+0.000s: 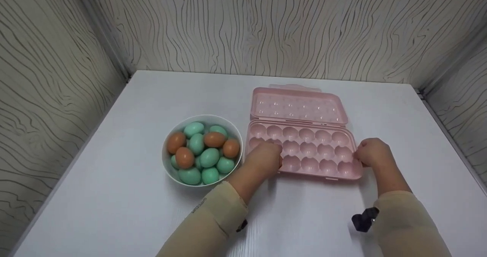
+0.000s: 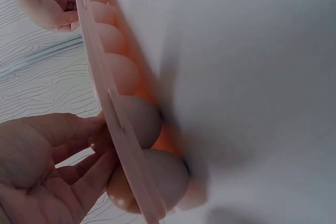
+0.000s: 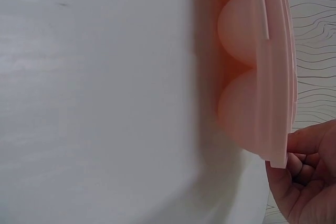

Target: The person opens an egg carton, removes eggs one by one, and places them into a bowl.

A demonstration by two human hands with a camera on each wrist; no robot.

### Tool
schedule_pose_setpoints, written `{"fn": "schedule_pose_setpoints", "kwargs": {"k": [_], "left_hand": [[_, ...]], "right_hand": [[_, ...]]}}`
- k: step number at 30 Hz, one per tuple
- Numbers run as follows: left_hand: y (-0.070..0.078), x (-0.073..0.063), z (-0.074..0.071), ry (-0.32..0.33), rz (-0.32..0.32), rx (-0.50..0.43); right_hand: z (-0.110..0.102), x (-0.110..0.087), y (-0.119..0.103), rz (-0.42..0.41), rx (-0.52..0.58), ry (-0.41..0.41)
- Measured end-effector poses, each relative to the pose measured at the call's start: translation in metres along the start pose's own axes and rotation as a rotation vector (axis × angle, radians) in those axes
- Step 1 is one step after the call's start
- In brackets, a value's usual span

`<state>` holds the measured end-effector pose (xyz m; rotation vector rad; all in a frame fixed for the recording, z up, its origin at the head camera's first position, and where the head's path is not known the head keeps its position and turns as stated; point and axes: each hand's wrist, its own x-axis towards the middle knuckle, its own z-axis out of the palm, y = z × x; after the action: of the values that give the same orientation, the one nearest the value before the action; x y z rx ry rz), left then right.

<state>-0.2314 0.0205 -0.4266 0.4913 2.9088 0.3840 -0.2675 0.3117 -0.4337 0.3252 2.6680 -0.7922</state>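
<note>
A pink egg carton [image 1: 309,149] lies with its lid folded back and rows of round cups facing up. My left hand [image 1: 265,159] is over its near left corner, pinching a brown egg [image 2: 100,144] at a front-row cup. Beside that, in the corner cup, sits another brown egg [image 2: 122,190]. From the head camera the left hand hides most of this corner. My right hand [image 1: 374,151] grips the carton's right edge between thumb and fingers; the right wrist view shows the thumb above the rim and a finger below it.
Left of the carton stands a white bowl [image 1: 164,165] heaped with green and brown eggs. The carton's lid [image 1: 298,107] lies toward the back of the white table [image 1: 125,196]. Wood-grain patterned panels [image 1: 247,29] enclose the table's back and sides.
</note>
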Motion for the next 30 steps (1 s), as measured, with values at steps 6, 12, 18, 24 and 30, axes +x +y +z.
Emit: {"fn": "schedule_pose_setpoints", "kwargs": {"k": [6, 12, 18, 24, 30], "left_hand": [[0.013, 0.003, 0.005, -0.061, -0.138, 0.093], [0.02, 0.006, 0.008, -0.08, -0.242, 0.103], [0.025, 0.005, 0.006, -0.101, -0.271, 0.138], [0.023, 0.003, 0.004, -0.065, -0.236, 0.131], [0.018, -0.002, -0.002, -0.021, -0.128, 0.134]], "right_hand": [[0.002, -0.001, -0.002, 0.002, 0.007, 0.01], [0.002, 0.0, -0.002, 0.016, 0.009, 0.01], [0.002, 0.001, -0.002, 0.009, 0.006, 0.009], [0.003, -0.001, -0.001, 0.016, 0.012, 0.011], [0.001, -0.001, 0.0, 0.02, 0.015, 0.014]]}}
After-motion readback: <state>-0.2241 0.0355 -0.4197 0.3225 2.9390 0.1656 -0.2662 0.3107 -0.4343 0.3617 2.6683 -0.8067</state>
